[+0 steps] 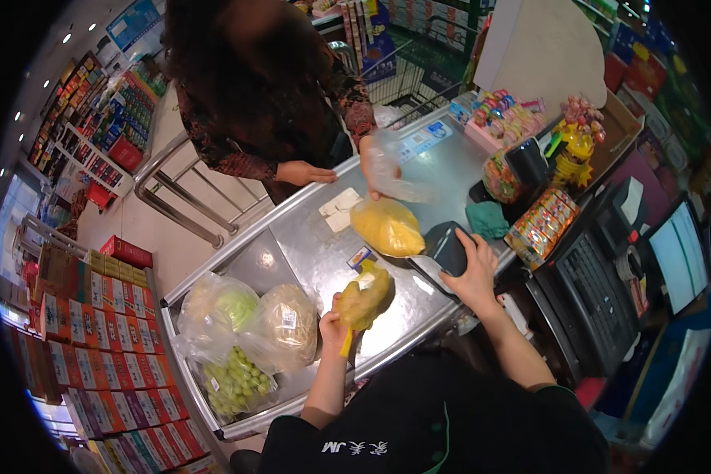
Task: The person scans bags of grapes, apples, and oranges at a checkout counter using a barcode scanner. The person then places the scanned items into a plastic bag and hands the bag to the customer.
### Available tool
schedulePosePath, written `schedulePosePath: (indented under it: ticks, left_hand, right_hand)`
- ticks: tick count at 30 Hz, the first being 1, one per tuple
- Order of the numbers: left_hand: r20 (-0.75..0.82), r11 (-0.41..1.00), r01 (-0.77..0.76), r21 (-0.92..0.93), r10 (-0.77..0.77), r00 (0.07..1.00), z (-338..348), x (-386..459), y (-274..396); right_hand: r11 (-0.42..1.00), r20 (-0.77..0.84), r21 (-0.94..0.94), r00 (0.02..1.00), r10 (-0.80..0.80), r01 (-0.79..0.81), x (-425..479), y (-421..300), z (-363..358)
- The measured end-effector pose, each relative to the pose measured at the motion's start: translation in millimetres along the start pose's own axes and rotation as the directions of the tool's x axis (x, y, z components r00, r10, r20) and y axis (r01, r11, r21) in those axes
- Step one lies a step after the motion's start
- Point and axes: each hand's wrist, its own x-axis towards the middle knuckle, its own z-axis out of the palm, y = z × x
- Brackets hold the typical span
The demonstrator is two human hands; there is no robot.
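My left hand (333,326) grips a knotted yellow plastic bag (364,296) with something lumpy inside, held over the metal checkout counter (299,240). Around a black boxy device (447,246), probably a barcode scanner, the fingers of my right hand (474,275) are closed. Between the device and a person across the counter lies a large yellow item in clear wrap (388,228). That person's hand (372,166) is at a crumpled clear plastic bag (394,172). To my left, bagged green grapes (234,382), a tan bagged item with a barcode label (287,326) and bagged pale green produce (234,305) sit together.
A laptop-style keyboard (595,290) and a lit screen (678,255) stand at my right. Nearby are a green cloth (487,219), a snack box (542,228) and a candy box (503,121). Stacked cartons (106,343) and a metal railing (172,201) border the counter's left.
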Motion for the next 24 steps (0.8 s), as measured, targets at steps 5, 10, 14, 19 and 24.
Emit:
schedulePosePath:
  ticks: [5,10,14,19,24]
  left_hand:
    - [0.008,1.000,0.001,0.003,-0.001,1.000,8,-27,-14]
    - [-0.059,0.705,0.159,0.692,-0.163,0.985,28,-36,17]
    - [-0.243,0.210,0.298,0.931,-0.253,0.936,24,-33,32]
    - [0.017,-0.393,-0.030,0.919,-0.037,0.999,20,-26,40]
    - [0.267,-0.689,-0.121,0.715,0.108,0.958,37,-8,-18]
  right_hand:
    - [0.998,-0.003,-0.030,0.998,-0.059,0.059,-2,-9,5]
    - [0.999,-0.032,-0.016,0.998,-0.048,0.047,-9,-6,3]
    - [1.000,-0.056,0.001,0.998,-0.018,0.018,-12,2,5]
    - [1.000,-0.052,0.012,0.999,0.007,-0.006,-16,8,3]
    - [1.000,-0.081,-0.021,0.997,0.004,-0.005,-18,5,4]
